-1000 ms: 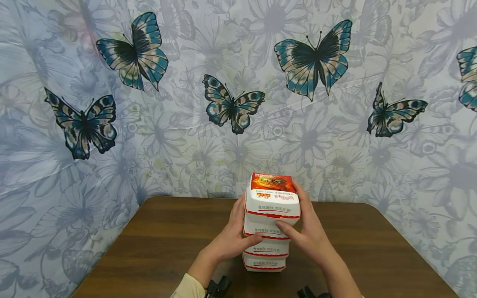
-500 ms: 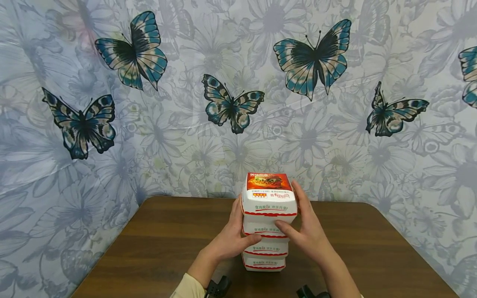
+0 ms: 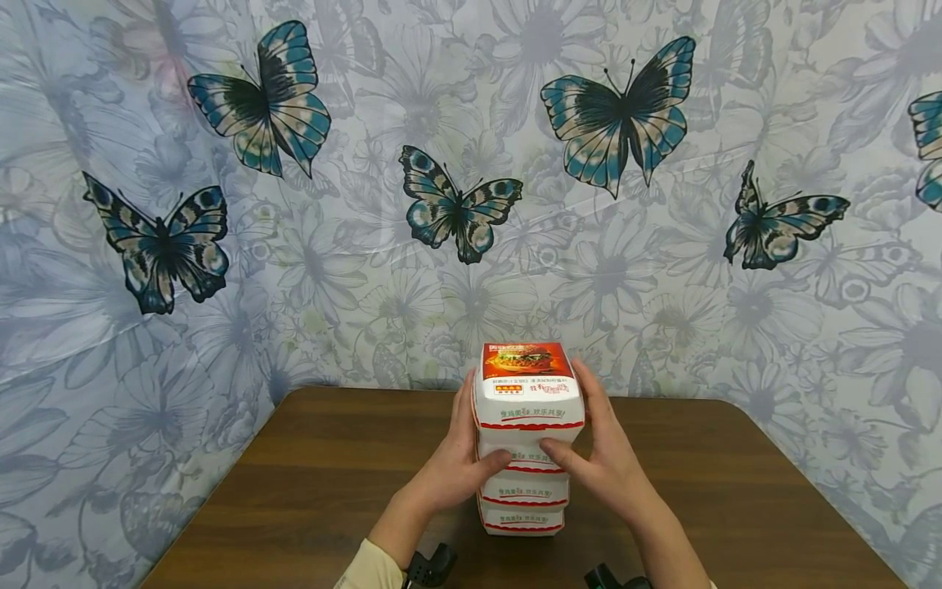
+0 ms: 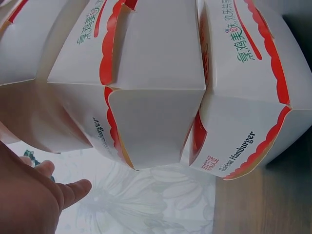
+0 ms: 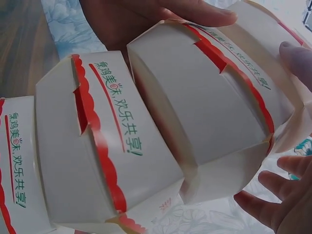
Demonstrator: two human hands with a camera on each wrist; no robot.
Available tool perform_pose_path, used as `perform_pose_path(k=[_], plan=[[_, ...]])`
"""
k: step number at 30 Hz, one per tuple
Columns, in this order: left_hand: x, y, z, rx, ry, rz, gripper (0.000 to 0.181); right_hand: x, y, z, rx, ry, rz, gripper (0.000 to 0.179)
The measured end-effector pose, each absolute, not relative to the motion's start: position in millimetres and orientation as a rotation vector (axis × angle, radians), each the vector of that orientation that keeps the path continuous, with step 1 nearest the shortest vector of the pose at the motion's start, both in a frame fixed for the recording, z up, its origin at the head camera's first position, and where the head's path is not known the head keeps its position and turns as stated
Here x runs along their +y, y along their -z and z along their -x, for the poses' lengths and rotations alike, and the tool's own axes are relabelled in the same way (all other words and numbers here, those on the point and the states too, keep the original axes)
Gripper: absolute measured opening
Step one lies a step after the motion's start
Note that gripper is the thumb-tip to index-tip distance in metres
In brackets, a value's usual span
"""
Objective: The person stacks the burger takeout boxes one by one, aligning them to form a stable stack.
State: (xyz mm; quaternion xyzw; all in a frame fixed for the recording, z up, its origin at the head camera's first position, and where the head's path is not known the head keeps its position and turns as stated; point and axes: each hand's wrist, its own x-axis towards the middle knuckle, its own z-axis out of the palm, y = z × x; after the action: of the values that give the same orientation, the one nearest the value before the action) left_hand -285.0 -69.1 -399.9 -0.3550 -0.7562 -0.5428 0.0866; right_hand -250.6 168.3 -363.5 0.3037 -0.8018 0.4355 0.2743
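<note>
Several white hamburger boxes with red scalloped bands stand in one stack. The top box point(image 3: 528, 409) bears a burger picture on its lid. My left hand point(image 3: 455, 458) holds the top box from the left, its thumb across the front of the second box point(image 3: 528, 469). From the opposite side my right hand point(image 3: 607, 450) holds it too, fingers along the box's right side and thumb on the front. Below are the third box point(image 3: 524, 492) and the bottom box point(image 3: 521, 522). In the right wrist view, the boxes sit slightly askew, such as the third box point(image 5: 97, 136).
A brown wooden table point(image 3: 331, 483) bears the stack near its front middle. Behind its far edge hangs a pale floral cloth with butterflies point(image 3: 459, 204). Black wrist straps show at the left wrist point(image 3: 430, 566) and the right wrist point(image 3: 614, 577).
Between my hands the top box has shifted left and turned slightly, now sitting more squarely over the boxes below. Both hands moved only a little left; the lower boxes stayed nearly still.
</note>
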Motion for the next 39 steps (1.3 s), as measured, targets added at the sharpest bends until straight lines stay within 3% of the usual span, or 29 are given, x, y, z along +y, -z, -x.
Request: perform_pose_path(k=[11,23,39], plan=[[-66.5,397.5,282.2,-2.205,1.607,1.134,0.088,169.3,361.8,250.0,-2.177,-1.201,-0.782,0.099],[-64.4,398.1,283.4,-2.148,1.629,1.175,0.085,168.4,362.8,250.5,-2.186,-1.207,-0.764,0.099],[-66.6,399.4,280.8,-2.243,1.699,1.084,0.096,167.3,367.2,254.7,-2.147,-1.233,-0.797,0.102]])
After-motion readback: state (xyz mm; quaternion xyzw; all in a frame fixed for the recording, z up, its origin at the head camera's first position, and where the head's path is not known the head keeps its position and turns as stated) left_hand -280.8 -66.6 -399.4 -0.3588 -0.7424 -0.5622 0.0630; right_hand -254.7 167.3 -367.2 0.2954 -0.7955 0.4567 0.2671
